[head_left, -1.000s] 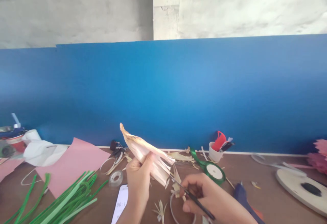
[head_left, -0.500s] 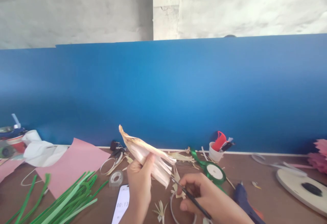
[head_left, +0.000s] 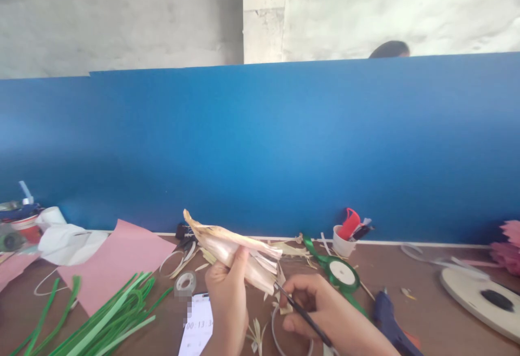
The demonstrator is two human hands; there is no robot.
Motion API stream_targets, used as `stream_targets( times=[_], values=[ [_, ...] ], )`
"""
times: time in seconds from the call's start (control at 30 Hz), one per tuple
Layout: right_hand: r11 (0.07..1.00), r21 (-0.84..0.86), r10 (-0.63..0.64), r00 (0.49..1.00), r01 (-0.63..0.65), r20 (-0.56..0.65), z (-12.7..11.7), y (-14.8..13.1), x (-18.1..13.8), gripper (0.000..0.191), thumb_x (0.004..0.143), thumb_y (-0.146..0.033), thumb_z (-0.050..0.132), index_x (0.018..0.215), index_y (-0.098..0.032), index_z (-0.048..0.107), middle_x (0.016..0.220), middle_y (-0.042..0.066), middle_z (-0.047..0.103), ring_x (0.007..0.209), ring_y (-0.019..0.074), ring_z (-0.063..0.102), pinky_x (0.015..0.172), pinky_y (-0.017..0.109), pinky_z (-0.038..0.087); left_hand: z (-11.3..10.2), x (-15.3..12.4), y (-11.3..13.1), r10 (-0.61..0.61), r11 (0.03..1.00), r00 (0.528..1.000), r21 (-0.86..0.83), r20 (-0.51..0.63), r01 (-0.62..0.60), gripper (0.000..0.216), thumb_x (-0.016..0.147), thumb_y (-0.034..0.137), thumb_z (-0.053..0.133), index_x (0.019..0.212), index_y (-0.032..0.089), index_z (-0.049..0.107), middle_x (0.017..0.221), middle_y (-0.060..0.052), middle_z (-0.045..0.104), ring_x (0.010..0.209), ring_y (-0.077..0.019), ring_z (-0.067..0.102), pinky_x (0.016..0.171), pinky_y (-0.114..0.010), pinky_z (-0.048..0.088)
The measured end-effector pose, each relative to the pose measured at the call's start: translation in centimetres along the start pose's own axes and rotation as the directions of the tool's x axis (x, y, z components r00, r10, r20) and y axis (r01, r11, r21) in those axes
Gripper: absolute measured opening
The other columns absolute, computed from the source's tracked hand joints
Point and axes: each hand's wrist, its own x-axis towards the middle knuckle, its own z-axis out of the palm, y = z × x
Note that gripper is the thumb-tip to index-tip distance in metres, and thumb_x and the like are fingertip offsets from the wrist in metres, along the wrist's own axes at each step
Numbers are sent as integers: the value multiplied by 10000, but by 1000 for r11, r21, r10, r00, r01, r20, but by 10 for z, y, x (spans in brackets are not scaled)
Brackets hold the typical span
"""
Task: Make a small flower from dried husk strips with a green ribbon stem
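Observation:
My left hand (head_left: 228, 296) is closed around a dried corn husk (head_left: 233, 250), its thumb on top. The husk's narrow tan end points up and left, while its pale, wide end is split into strips toward the right. In my right hand (head_left: 314, 302) is a slim black pointed tool (head_left: 304, 315), gripped between thumb and fingers. Its tip is at the husk's lower right edge; I cannot tell whether it is a pair of tweezers. Below the hands lie a frayed husk piece (head_left: 255, 337) and a pale ring (head_left: 276, 334), partly hidden by the right hand.
Green pipe cleaners (head_left: 109, 312), pink paper (head_left: 122, 261), a tape roll (head_left: 185, 282) and a phone (head_left: 197, 326) lie left. Green ribbon spool (head_left: 343, 273), white cup (head_left: 343, 243), glue gun (head_left: 388, 318) and pale disc (head_left: 479, 296) are right. A blue partition (head_left: 260, 150) stands behind; a person's head (head_left: 390, 49) shows above.
The husk has tilted a little flatter, its narrow end lower and its split end slightly right. My left hand has shifted slightly right and down. More of the person's head shows above the partition.

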Motion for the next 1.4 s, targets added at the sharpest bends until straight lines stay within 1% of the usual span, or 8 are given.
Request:
stream_targets(
  times=[0.23,0.33,0.53,0.7,0.8,0.97,1.17,1.4],
  values=[
    [1000,-14,-5,1000,5,7,0,2,0,257,628,-260,772,757,-144,583,454,-106,420,413,41,314,383,164,206,2,-4,4,-24,999,1000,-31,15,25,332,576,404,821,692,115,707,596,-31,697,596,-189,618,558,-264,489],
    [999,-39,-8,1000,7,-7,-1,2,0,208,638,-218,751,752,-143,594,456,-106,426,408,36,308,378,162,204,3,-4,4,-37,998,999,-48,18,38,341,567,411,825,681,113,708,584,-32,692,550,-176,600,509,-254,469],
    [998,-67,13,999,-16,-39,0,0,2,133,630,-159,701,732,-150,617,407,-106,440,372,38,331,359,154,230,3,-4,0,-60,998,998,-27,16,61,337,562,429,820,595,128,671,401,56,498,377,-106,448,378,-220,325],
    [998,-51,37,999,-38,-25,-4,3,2,135,630,-181,690,743,-153,622,414,-94,482,344,44,352,346,161,264,3,2,-4,-29,999,1000,41,-11,30,353,555,451,807,559,139,641,364,80,401,331,-100,399,361,-229,293],
    [998,-12,59,998,-59,36,-13,9,0,183,632,-192,705,779,-157,602,481,-78,518,381,47,405,353,150,268,0,10,-4,10,997,999,75,-45,-6,363,544,460,804,553,140,634,363,84,387,334,-99,397,368,-233,305],
    [995,102,-21,983,2,183,-26,18,-2,330,671,-329,752,868,-143,564,641,-24,592,515,79,533,462,166,372,-3,22,0,54,995,995,87,-83,-47,385,523,478,803,540,142,617,413,58,465,395,-117,456,406,-238,347],
    [994,107,-35,980,15,193,-13,22,5,398,640,-414,790,846,-150,574,619,-29,585,534,88,533,492,176,388,-1,19,3,56,993,995,110,-82,-47,384,531,473,799,519,145,600,396,68,424,398,-113,437,400,-231,320],
    [994,112,-22,988,4,156,-6,17,4,498,597,-519,793,838,-148,564,615,-37,568,454,65,497,472,189,402,3,10,2,73,989,994,133,-85,-61,389,517,475,800,487,146,594,394,60,440,399,-119,438,407,-241,341]
  ],
)
